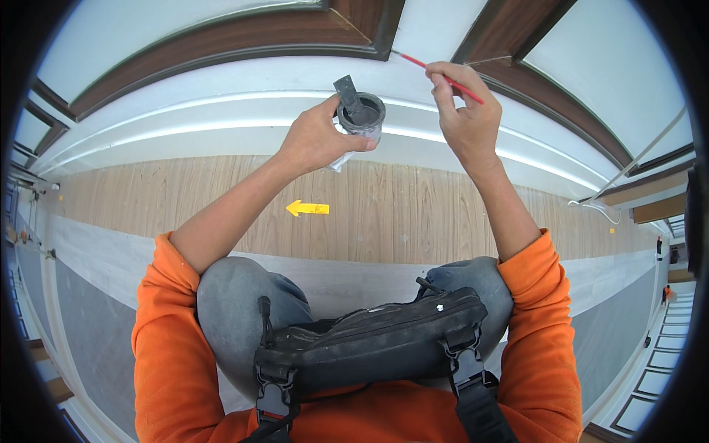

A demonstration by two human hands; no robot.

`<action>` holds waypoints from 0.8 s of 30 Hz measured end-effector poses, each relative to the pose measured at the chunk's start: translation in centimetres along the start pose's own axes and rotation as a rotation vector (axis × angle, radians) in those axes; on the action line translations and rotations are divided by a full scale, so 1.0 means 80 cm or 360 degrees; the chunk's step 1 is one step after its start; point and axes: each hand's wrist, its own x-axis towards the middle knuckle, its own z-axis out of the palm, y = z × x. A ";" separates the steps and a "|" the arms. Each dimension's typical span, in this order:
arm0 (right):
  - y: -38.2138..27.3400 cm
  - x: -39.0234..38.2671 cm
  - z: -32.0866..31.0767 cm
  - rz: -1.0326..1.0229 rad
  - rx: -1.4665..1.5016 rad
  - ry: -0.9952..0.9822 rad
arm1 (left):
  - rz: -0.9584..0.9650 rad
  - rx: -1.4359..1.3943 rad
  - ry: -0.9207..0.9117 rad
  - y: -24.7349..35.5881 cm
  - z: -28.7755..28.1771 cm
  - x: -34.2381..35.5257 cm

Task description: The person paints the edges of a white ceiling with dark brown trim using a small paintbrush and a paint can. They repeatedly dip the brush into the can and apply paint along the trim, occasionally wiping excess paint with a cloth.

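My left hand (325,136) grips a small jar (373,118) of dark grey paint with a grey-smeared flat blade (346,92) standing in it; something white, like cloth or paper (338,164), shows beneath. My right hand (469,118) holds a thin red-handled brush (413,59) up and to the right of the jar. Its tip is at or close to the lower corner of a dark brown frame moulding (369,49) on the white wall (428,29); contact is unclear. A second brown frame (509,70) runs to the right.
I am low over wood-look flooring (384,214) bearing a yellow arrow sticker (309,208), with grey bands (100,295) nearer me. A black bag (377,328) lies across my lap. A white cord (598,209) runs at the right, and a small distant orange figure (668,294) shows at the far right.
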 end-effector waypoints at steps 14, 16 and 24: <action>-0.009 0.013 -0.006 -0.0290 -0.0066 0.0068 | 0.0022 0.0001 0.0012 -0.002 0.000 -0.001; -0.011 0.015 -0.009 -0.0466 -0.0198 0.0036 | 0.0014 0.0008 0.0020 -0.001 -0.001 -0.003; -0.013 0.001 0.003 -0.0462 -0.0250 -0.0170 | 0.0058 -0.0006 0.0035 -0.001 -0.003 -0.005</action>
